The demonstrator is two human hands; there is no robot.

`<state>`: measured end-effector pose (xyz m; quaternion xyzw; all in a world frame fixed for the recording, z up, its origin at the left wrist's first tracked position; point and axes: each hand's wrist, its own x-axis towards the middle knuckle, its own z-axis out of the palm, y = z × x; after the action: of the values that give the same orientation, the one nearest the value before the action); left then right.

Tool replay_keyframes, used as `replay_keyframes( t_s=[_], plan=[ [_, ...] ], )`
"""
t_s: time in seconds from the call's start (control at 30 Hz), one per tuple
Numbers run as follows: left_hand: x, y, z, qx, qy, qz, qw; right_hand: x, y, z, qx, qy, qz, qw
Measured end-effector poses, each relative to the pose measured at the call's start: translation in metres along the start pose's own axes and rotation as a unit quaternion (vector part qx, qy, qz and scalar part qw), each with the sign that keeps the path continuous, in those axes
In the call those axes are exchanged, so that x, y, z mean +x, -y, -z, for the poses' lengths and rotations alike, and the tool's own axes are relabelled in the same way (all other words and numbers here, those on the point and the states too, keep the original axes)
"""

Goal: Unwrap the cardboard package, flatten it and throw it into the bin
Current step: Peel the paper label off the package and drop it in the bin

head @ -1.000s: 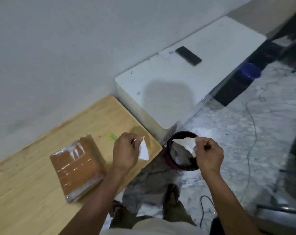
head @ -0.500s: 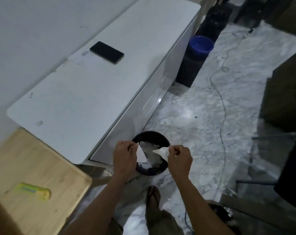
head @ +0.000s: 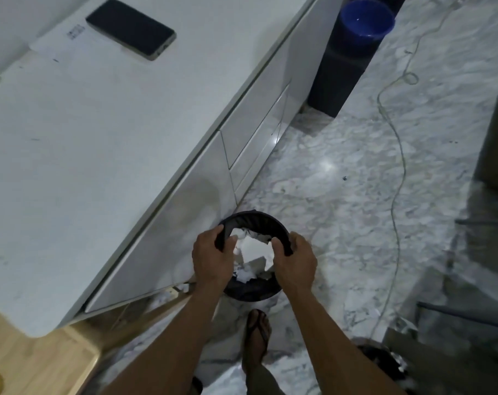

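The black round bin (head: 259, 216) stands on the marble floor against the white cabinet. White paper scraps (head: 253, 248) lie inside it. My left hand (head: 210, 258) is closed on the bin's black rim on the left side. On the right side, my right hand (head: 294, 260) grips the rim with the thumb hooked over it. Neither hand holds paper. The cardboard package is out of view.
A phone (head: 130, 28) lies on the white cabinet top (head: 99, 138). A blue bucket (head: 366, 17) sits on a dark stand at the far end. A cable (head: 398, 155) runs across the floor. The wooden table corner (head: 36, 363) is at lower left. My sandalled foot (head: 257, 334) is just behind the bin.
The two white paper pieces have left my hands and lie in the bin. Both hands have dropped onto the bin's rim. My view has swung right, away from the package.
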<state>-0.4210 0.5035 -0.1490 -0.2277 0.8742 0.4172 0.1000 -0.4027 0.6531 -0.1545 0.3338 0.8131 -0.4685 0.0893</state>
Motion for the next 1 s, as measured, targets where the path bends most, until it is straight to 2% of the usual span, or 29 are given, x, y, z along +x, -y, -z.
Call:
replay_keyframes(
  t_s=[0.2, 0.67, 0.83, 1.0],
  plan=[
    [-0.006, 0.003, 0.009, -0.033, 0.001, 0.002, 0.999, -0.004, 0.003, -0.005, 0.043, -0.011, -0.038, 0.998],
    [-0.07, -0.02, 0.082, -0.082, -0.021, 0.009, 0.996, -0.068, 0.043, 0.042, 0.072, -0.01, -0.02, 0.997],
    [-0.12, -0.019, 0.126, -0.088, -0.048, 0.025, 0.995, -0.114, 0.064, 0.055, 0.034, 0.042, 0.03, 0.998],
    [-0.163, 0.006, 0.188, -0.084, -0.104, 0.032, 0.991, -0.168, 0.095, 0.031, 0.03, 0.118, 0.087, 0.989]
  ],
)
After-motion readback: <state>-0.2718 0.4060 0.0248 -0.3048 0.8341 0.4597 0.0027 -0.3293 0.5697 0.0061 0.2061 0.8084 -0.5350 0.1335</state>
